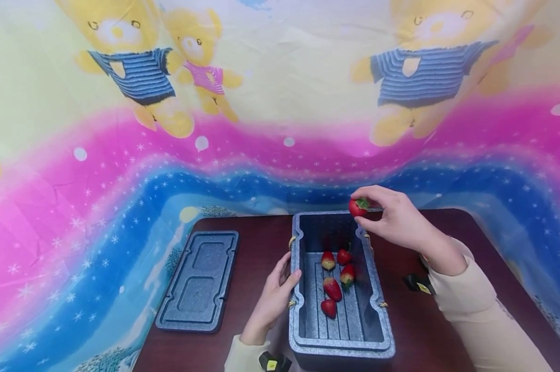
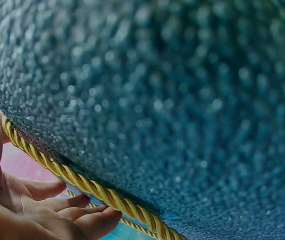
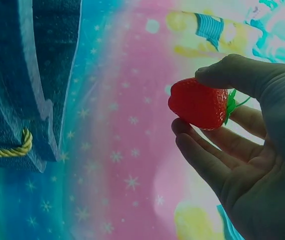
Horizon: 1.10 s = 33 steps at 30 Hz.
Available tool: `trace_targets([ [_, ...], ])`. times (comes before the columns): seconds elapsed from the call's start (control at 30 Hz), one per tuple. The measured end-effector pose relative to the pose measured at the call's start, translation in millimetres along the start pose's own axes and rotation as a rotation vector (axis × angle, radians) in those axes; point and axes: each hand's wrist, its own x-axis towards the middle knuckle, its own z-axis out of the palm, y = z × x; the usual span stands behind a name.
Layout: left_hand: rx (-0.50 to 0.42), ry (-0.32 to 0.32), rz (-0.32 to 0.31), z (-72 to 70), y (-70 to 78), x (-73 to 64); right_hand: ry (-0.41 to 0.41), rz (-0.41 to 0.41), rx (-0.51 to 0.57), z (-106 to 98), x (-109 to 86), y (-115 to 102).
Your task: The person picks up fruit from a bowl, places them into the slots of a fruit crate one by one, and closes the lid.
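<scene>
My right hand holds a red strawberry with a green leafy top, raised over the far right rim of a grey box. In the right wrist view, thumb and fingertips pinch the strawberry. On the box's ribbed floor lie several more strawberries. My left hand is at the box's left side, thumb on the rim and the other fingers along the outside. The left wrist view shows its loosely extended fingers beside a twisted gold rope on the rough wall.
Left of the box, a grey lid with two recessed panels lies on the dark brown table. Gold rope shows at the box's notches. Behind the table hangs a colourful cloth with bears on it.
</scene>
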Motion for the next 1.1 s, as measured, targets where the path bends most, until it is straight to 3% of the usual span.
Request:
trace_targets([
  [0.23,0.004,0.004,-0.001,0.0,-1.3,0.8,-0.042,-0.031,0.017,8,4.3,-2],
  [0.8,0.011,0.010,-0.003,0.3,-2.6,0.9,-0.200,0.027,0.052,26,13.8,-13],
  [1.1,0.005,0.008,-0.003,0.8,-2.7,0.1,-0.232,0.021,0.041,32,15.6,-16],
])
